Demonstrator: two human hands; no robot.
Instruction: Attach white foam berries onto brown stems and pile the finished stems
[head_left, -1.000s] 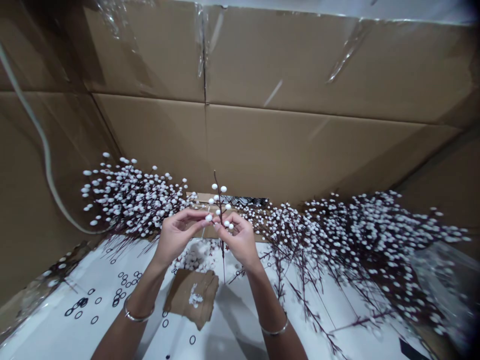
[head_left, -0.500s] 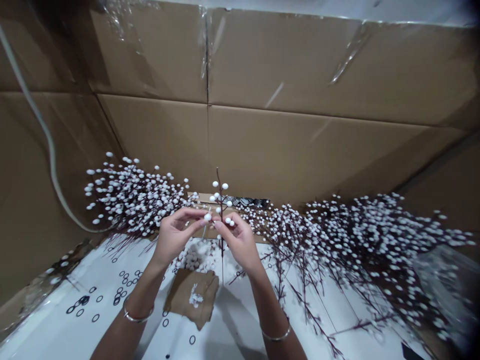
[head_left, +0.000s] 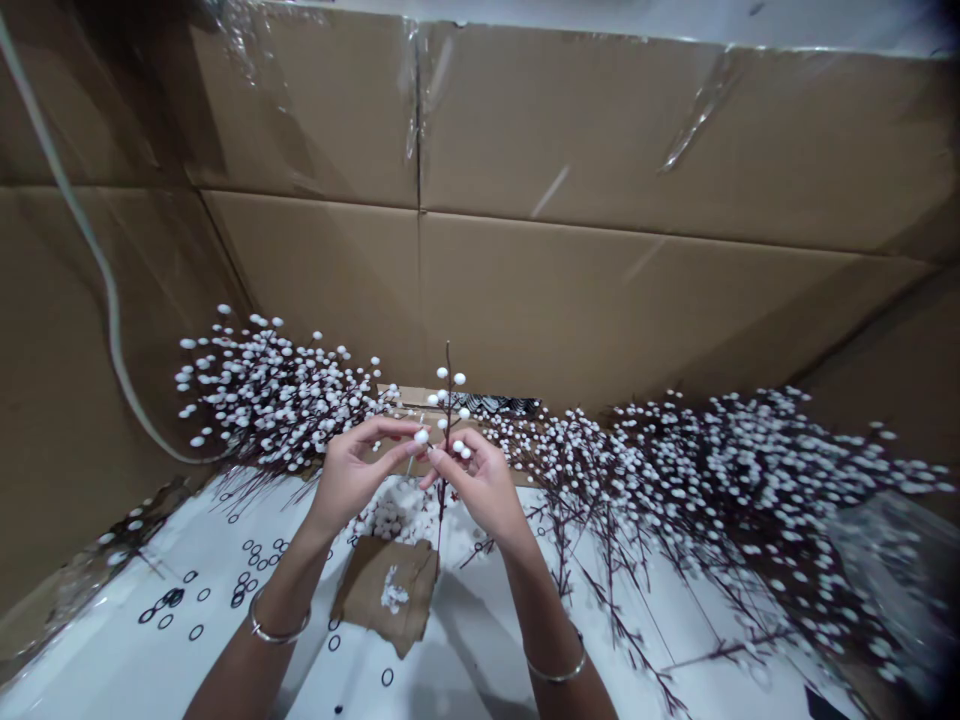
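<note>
Over the middle of the white table, my right hand point(head_left: 480, 478) pinches a dark artificial berry stem point(head_left: 441, 510), which stands nearly upright with several white berries on its upper twigs. My left hand point(head_left: 352, 470) has thumb and fingertips closed on a white berry point(head_left: 421, 437) at the stem's left side. Whether that berry sits on its twig or is only touching it, I cannot make out. Below the hands lies a torn cardboard piece point(head_left: 382, 598) with a white smear point(head_left: 394, 590) on it. Behind it is a heap of loose white berries point(head_left: 397, 515).
A bundle of white-berried stems point(head_left: 277, 395) lies at the back left. A larger pile of such stems point(head_left: 675, 480) spreads over the right side. Several black rings point(head_left: 172, 598) are scattered at the left. A cardboard wall point(head_left: 600, 300) rises behind, and a pale cable point(head_left: 112, 320) hangs left.
The stem has tipped slightly, its top moving right and its lower end left. Both hands stay close together, with the left still at the white berry.
</note>
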